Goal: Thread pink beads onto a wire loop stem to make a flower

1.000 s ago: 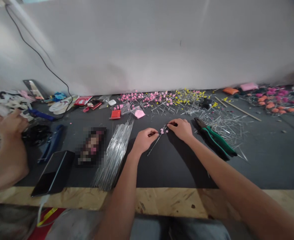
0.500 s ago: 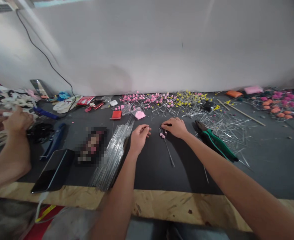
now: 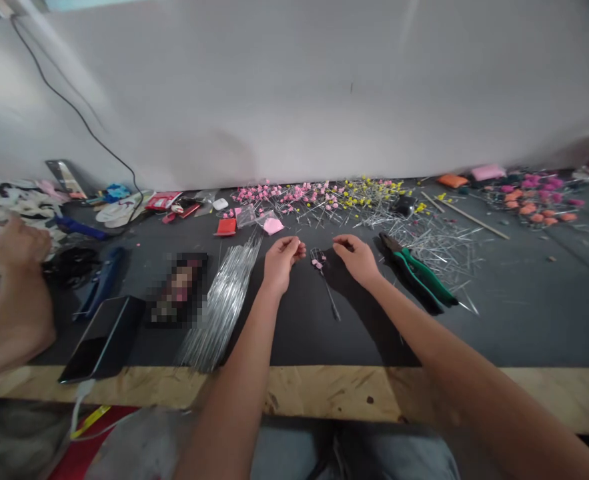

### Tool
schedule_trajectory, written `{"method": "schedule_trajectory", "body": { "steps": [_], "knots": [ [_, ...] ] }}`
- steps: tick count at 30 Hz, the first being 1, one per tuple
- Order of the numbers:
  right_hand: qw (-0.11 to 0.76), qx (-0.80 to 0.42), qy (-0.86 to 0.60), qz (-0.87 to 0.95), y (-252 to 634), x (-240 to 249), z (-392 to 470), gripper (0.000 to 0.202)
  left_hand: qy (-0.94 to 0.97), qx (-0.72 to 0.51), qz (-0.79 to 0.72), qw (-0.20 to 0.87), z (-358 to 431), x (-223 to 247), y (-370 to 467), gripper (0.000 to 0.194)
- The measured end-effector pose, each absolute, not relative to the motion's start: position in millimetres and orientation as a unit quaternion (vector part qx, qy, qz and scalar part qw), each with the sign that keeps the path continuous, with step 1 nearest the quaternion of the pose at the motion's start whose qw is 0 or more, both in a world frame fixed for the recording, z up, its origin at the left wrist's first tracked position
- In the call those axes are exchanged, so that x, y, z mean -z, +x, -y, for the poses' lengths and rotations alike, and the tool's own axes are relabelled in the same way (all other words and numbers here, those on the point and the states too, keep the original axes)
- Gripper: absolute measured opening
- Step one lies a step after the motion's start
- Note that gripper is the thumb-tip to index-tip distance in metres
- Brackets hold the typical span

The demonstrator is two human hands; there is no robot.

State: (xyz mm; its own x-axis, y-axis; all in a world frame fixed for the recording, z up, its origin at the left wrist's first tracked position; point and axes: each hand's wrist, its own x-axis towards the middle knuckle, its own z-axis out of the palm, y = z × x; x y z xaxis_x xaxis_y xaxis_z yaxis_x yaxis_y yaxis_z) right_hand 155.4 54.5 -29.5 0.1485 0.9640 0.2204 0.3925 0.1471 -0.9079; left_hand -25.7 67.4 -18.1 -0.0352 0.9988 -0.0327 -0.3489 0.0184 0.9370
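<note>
A thin wire stem (image 3: 330, 293) with a looped top lies on the dark work surface between my hands. Small pink lumps (image 3: 317, 264) sit at its loops. Just left of the loops, my left hand (image 3: 281, 263) is closed in a pinch. A tiny pale speck shows at its fingertips, too small to name. To the right of the stem and apart from it is my right hand (image 3: 358, 259), fingers curled and thumb near the forefinger, with nothing visible in them. Green-handled pliers (image 3: 421, 273) rest to the right of that hand.
Left of my left arm lies a bundle of straight wires (image 3: 221, 303). Pink-tipped wires (image 3: 284, 195), yellow-tipped wires (image 3: 374, 190) and a pink packet (image 3: 273, 226) lie behind. Loose wires (image 3: 439, 247) spread beyond the pliers. Another person's hands (image 3: 19, 243) work at far left, near a phone (image 3: 97, 343).
My right hand has drawn back from the loops of the wire stem, to the right. My left hand has come slightly closer to the stem. The whole view has shifted a little.
</note>
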Motion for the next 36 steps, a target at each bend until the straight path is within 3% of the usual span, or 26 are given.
{"method": "schedule_trajectory", "body": {
  "steps": [6, 13, 17, 25, 36],
  "knots": [
    [0.366, -0.136, -0.631, 0.67, 153.5, 29.3, -0.5, 0.02, 0.278, -0.633, -0.346, 0.635, -68.7, 15.9, -27.2, 0.023],
    [0.291, -0.123, -0.653, 0.689, 139.8, 21.2, 15.5, 0.028, 0.314, -0.592, -0.378, 0.639, -46.1, 12.1, -30.1, 0.024],
    [0.332, -0.145, -0.642, 0.676, 139.9, 19.9, 11.4, 0.027, 0.36, -0.549, -0.39, 0.646, -32.3, 8.2, -25.7, 0.024],
    [0.513, -0.302, -0.509, 0.622, 123.2, 11.7, 17.8, 0.026, 0.438, -0.412, -0.396, 0.694, -19.4, 1.6, -19.7, 0.024],
    [0.55, -0.399, -0.53, 0.507, 120.9, 9.7, 18.3, 0.022, 0.455, -0.392, -0.39, 0.698, -16.9, -1.0, -20.0, 0.02]
  ]
}}
